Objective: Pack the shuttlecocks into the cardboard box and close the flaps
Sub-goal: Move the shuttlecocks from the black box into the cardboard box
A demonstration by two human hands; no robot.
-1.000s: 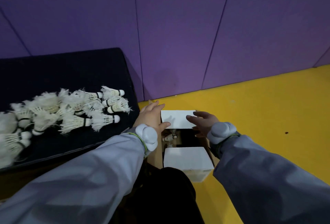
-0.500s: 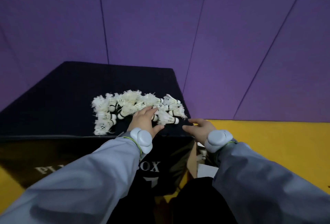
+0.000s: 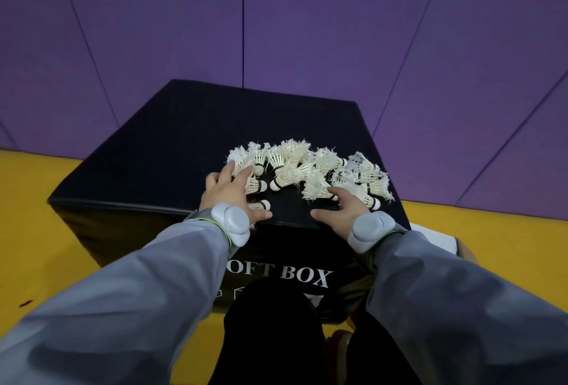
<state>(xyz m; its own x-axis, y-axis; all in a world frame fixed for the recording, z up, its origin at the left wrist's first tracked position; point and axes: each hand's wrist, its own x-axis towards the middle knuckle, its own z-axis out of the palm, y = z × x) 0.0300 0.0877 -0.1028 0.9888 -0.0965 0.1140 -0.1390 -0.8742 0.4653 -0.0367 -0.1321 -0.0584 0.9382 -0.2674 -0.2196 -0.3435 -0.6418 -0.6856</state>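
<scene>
A heap of white feather shuttlecocks (image 3: 310,169) lies on top of a black padded block (image 3: 159,166) marked "SOFT BOX". My left hand (image 3: 229,192) rests flat on the left end of the heap, fingers spread over a few shuttlecocks. My right hand (image 3: 345,208) lies with fingers apart at the heap's right front, touching the nearest ones. Neither hand has closed around anything. The cardboard box (image 3: 442,241) shows only as a white flap and a brown corner at the right, behind my right sleeve.
Yellow floor (image 3: 37,221) surrounds the block, and a purple padded wall (image 3: 276,31) rises behind it. My dark-trousered legs (image 3: 270,338) fill the bottom centre. Grey wrist devices sit on both sleeves.
Both hands left the cardboard box's flaps and moved left onto the shuttlecock heap. The view swung from the box to the black block.
</scene>
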